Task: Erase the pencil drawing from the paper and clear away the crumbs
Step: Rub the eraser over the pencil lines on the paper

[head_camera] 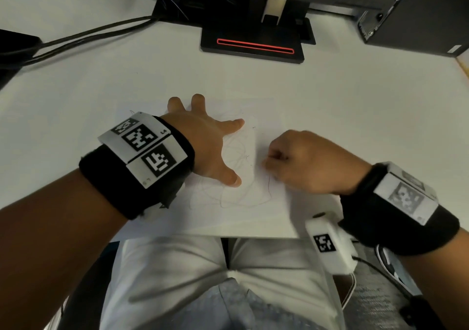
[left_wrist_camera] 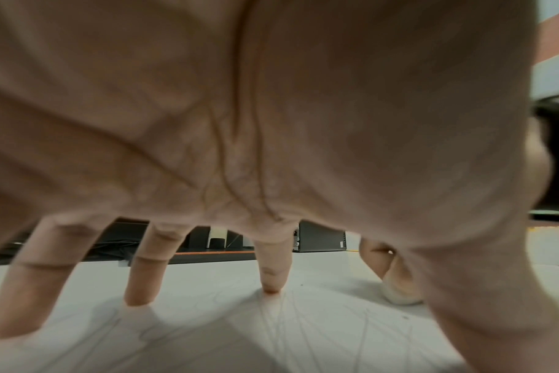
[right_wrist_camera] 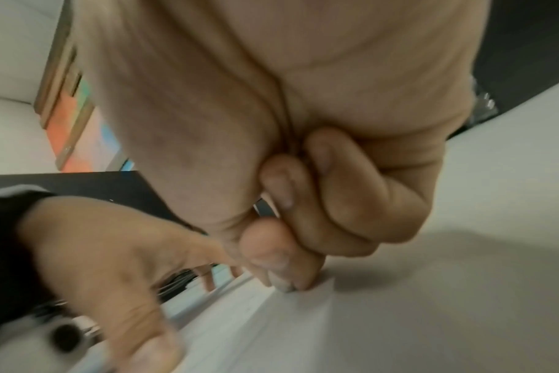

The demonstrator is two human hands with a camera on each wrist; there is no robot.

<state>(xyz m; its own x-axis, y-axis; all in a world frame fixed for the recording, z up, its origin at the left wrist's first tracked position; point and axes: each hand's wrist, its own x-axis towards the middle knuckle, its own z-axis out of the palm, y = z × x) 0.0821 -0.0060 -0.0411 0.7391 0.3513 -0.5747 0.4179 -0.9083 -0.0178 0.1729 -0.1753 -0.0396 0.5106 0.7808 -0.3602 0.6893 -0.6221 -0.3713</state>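
A white paper [head_camera: 266, 215] lies on the white desk near its front edge, with faint looping pencil lines [head_camera: 241, 197] across it. My left hand [head_camera: 215, 149] is spread flat on the paper's left half, its fingertips [left_wrist_camera: 272, 287] pressing down on the drawing. To the right, my right hand [head_camera: 269, 162] is curled, with fingers and thumb pinching a small white eraser [right_wrist_camera: 279, 281] whose tip touches the paper. The left wrist view shows the eraser [left_wrist_camera: 402, 299] under the right fingers. A few tiny dark specks [left_wrist_camera: 405, 317] lie on the sheet.
A black monitor stand [head_camera: 253, 45] with a red stripe sits at the back centre. Black cables [head_camera: 88, 35] run off to the back left, and a dark computer case [head_camera: 418, 12] stands at the back right. The desk's front edge [head_camera: 228, 236] is just above my lap.
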